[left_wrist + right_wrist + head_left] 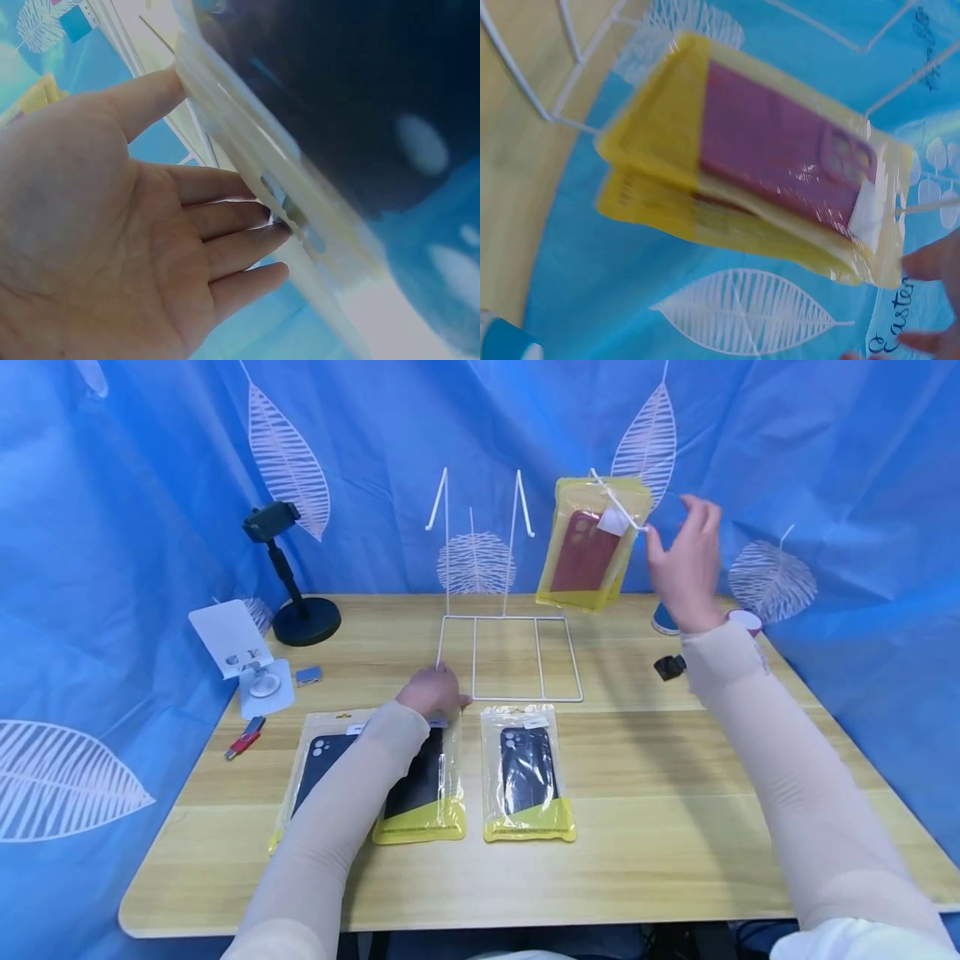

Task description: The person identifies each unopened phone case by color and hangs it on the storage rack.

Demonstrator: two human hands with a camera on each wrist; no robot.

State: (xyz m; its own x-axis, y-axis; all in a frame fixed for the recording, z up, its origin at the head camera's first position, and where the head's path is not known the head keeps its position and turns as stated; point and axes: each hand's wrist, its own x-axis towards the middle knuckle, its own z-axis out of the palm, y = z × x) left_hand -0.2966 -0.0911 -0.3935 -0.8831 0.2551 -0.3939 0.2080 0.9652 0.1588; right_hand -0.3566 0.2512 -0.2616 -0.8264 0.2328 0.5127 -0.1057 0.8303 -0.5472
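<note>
My left hand (433,692) is at the top edge of the middle bagged black phone case (420,777). In the left wrist view its fingers are fairly straight, and their tips meet the edge of the clear bag (262,157). Up by the tip of the rack's right hook, my right hand (688,560) has its fingers spread and holds nothing. From that hook of the white wire display rack (525,700) hang bagged dark red phone cases (581,556), one behind another. Another bagged black case (527,772) lies right of the middle one; a third (322,760) is partly hidden by my left forearm.
On the left stand a black phone holder (306,620) and a white folding stand (234,635), with a small blue item (308,676) and a red-and-blue USB stick (245,739) nearby. A small black item (669,667) and a blue object (664,618) sit by my right wrist.
</note>
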